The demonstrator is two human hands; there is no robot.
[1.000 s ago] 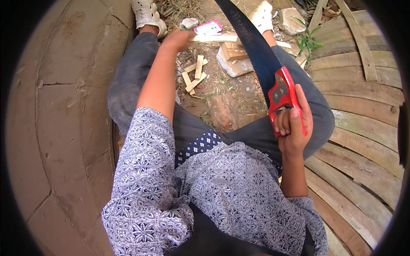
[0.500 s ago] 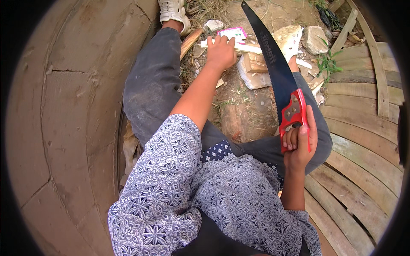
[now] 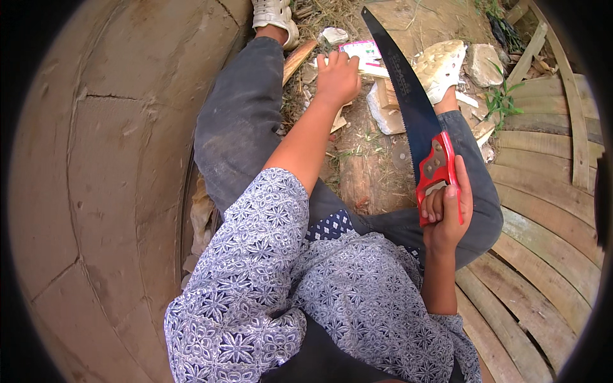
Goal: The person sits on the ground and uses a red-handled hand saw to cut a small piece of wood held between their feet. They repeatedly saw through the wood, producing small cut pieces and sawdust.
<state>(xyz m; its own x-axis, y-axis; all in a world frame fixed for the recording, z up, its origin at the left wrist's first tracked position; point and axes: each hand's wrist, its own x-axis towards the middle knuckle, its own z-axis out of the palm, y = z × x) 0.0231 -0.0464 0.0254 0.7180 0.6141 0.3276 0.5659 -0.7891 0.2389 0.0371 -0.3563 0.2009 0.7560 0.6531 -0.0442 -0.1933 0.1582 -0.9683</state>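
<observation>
My right hand (image 3: 445, 216) grips the red handle of a handsaw (image 3: 414, 89). Its dark curved blade rises away from me, teeth facing left, with the tip at the far end of the view. Further forward, my left hand (image 3: 338, 80) is closed around a pale wooden strip (image 3: 375, 69) lying crosswise between my feet. Part of that strip is hidden under the fingers, and the blade passes in front of its right side. Just right of the left hand, a small wooden block (image 3: 387, 94) rests on a whitish stone (image 3: 385, 116).
Beyond the left hand lies a pink-and-white printed card (image 3: 359, 48). A brown wall (image 3: 128, 191) runs along my left, and wooden slats (image 3: 543, 166) spread on the right. Stones, such as one (image 3: 485, 65) by my right shoe (image 3: 440, 67), and wood scraps litter the dirt.
The whole view has shifted slightly, so most things appear a little further right and lower. My left hand stays on the strip, less of which shows now. The saw keeps nearly the same pose.
</observation>
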